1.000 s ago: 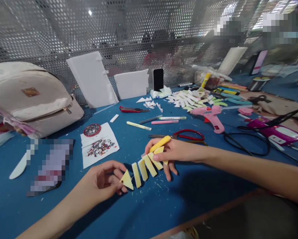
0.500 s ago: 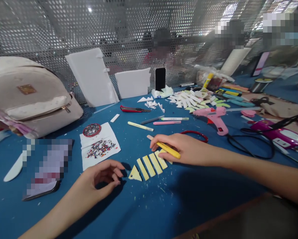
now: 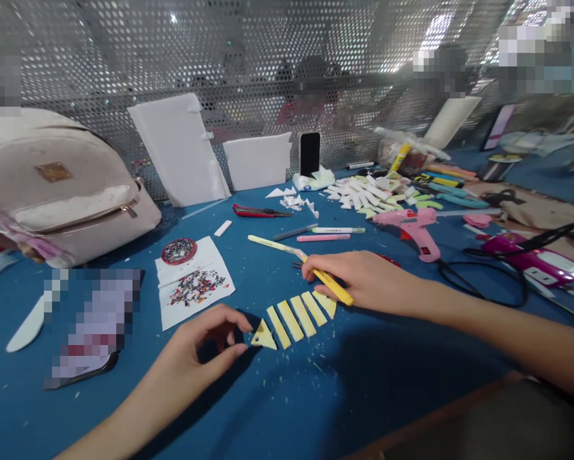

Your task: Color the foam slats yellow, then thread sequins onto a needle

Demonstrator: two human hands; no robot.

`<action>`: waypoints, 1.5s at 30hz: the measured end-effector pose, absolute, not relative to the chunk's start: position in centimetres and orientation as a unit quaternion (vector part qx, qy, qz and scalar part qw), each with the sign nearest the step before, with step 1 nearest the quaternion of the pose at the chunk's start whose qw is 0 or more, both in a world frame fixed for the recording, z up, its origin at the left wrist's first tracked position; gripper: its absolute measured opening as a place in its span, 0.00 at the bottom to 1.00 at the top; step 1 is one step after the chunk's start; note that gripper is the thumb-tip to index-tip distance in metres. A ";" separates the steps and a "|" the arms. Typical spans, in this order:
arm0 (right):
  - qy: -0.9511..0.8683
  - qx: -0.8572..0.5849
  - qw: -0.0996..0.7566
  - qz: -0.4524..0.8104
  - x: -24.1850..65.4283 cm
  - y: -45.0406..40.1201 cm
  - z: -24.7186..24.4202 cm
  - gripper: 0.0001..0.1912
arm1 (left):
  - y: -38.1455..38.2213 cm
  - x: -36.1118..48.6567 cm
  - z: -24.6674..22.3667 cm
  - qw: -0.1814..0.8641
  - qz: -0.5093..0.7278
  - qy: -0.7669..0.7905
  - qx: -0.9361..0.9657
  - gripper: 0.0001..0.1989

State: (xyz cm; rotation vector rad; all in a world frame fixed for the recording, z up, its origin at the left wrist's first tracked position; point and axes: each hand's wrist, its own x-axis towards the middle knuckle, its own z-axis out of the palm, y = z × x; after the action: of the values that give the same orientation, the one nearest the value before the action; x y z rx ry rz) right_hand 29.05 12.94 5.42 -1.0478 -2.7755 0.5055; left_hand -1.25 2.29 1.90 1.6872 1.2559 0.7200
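My left hand (image 3: 210, 348) rests on the blue table with thumb and forefinger apart, at the left tip of a small yellow triangle (image 3: 265, 336) with a hole in it; contact is unclear. Several yellow strips (image 3: 290, 321) lie side by side right of the triangle. A rounded yellow end piece (image 3: 329, 305) follows, partly under my right hand (image 3: 351, 275). That hand is closed around a slim yellow-handled tool (image 3: 335, 287) with a pale tip, its exact kind unclear. Its tip overlaps the end of a pale yellow marker (image 3: 270, 242). Scissors (image 3: 388, 259) are mostly hidden behind the hand.
Loose glitter lies on white paper (image 3: 210, 252), left of centre. Farther back are a red cutter (image 3: 255, 211), a pink marker (image 3: 324, 238) and cut foam scraps (image 3: 363, 193). A pink glue gun (image 3: 415, 227) and corded power strip (image 3: 530, 255) occupy the right; a backpack (image 3: 71, 191) stands left.
My left hand has moved right, up to the triangle's tip. My right hand has shifted slightly right with the yellow tool, uncovering more of the end piece.
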 end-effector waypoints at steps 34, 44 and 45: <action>-0.925 -0.349 0.064 0.136 28.4 13.1 8.0 0.14 | 1.0 -2.9 1.6 0.266 0.197 0.487 0.808 0.20; -0.876 -0.479 -0.012 -0.062 29.3 23.0 7.4 0.10 | 8.5 -5.6 6.1 0.147 0.248 0.501 0.816 0.12; -0.873 -0.484 -0.020 -0.058 29.2 23.9 7.1 0.09 | 9.8 -6.2 6.5 0.139 0.256 0.514 0.807 0.12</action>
State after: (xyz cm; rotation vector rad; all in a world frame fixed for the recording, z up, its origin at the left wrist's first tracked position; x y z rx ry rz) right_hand 29.19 23.85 7.14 -1.5410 -2.7767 -0.1849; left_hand -6.19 9.82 6.49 2.3323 1.4846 0.7400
